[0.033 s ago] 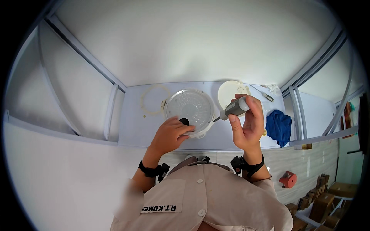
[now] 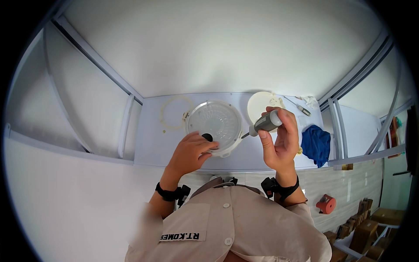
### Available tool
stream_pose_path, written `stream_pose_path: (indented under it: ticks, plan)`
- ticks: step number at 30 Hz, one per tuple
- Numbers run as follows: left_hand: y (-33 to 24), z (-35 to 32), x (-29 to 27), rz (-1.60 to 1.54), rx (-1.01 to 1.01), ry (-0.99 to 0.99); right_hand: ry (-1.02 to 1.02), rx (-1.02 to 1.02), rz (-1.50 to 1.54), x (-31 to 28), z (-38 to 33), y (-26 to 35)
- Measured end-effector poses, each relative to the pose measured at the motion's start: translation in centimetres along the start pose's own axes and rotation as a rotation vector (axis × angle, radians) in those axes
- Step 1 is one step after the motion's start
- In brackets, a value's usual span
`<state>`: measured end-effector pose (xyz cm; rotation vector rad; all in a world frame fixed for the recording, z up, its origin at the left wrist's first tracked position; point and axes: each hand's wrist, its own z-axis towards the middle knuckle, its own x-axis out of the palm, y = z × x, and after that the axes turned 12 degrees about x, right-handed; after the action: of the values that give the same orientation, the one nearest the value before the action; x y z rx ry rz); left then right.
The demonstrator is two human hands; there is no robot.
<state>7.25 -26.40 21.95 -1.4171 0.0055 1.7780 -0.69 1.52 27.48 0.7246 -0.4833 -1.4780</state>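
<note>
A round white-rimmed appliance lid (image 2: 205,114) with a metallic, patterned face lies on the white table. My left hand (image 2: 190,150) grips its near left rim, fingers bent over the top beside a black round spot (image 2: 207,137). My right hand (image 2: 281,142) is closed on the grey handle of a screwdriver (image 2: 267,122), held tilted. The thin shaft points down and left to the lid's right rim; whether the tip touches a screw is too small to tell. Behind the screwdriver lies a cream disc (image 2: 257,102) with cut-outs, partly hidden by my right hand.
A thin cream ring (image 2: 162,118) lies left of the lid, with a small yellowish piece (image 2: 164,131) near it. At the right are a second screwdriver (image 2: 303,110), crumpled white material (image 2: 310,101) and a blue cloth (image 2: 316,145). Frame posts (image 2: 124,126) flank the table.
My left hand and the lid have shifted very slightly. The right hand keeps the screwdriver in the same place.
</note>
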Motion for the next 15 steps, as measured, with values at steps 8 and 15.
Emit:
stream_pose_path:
  ticks: [8, 15]
  plan:
    - [-0.5, 0.2, 0.7, 0.049, 0.030, -0.114, 0.019, 0.007, 0.015, 0.9, 0.0, 0.0]
    - [-0.7, 2.2, 4.1, 0.198, 0.073, -0.176, 0.028, 0.015, 0.005, 1.2, -0.1, 0.1]
